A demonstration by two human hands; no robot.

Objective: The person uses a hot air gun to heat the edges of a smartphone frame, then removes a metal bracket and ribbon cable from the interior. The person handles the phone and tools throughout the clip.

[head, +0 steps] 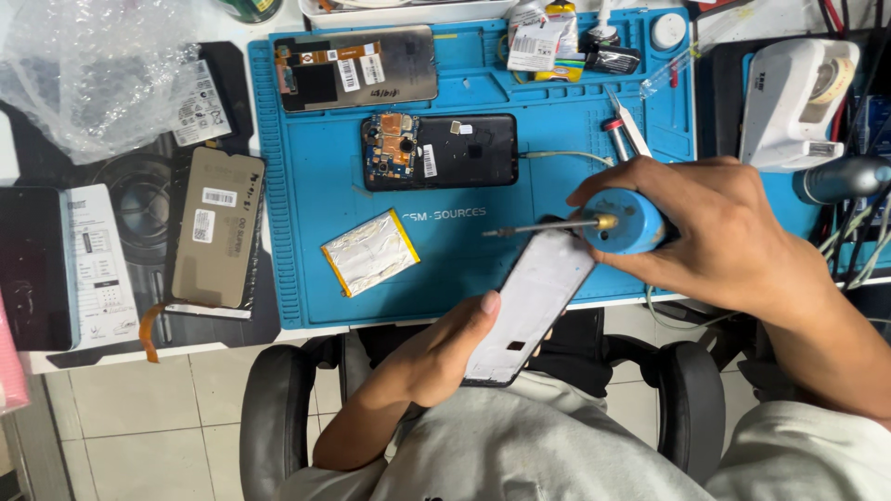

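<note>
Over the blue mat (316, 195), right hand (719, 227) grasps blue tool (624, 221); left hand (445, 348) grasps phone frame (529, 306).

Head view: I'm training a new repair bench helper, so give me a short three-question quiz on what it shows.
1. True or false: the left hand holds the white phone frame.
2. Which thing does the right hand grip? A) tweezers B) the blue round tool with a metal tip C) a tape roll
3. Fill in: the opened black phone lies on the ____ work mat, above the silver battery.

Key: 1 true; 2 B; 3 blue.
</note>
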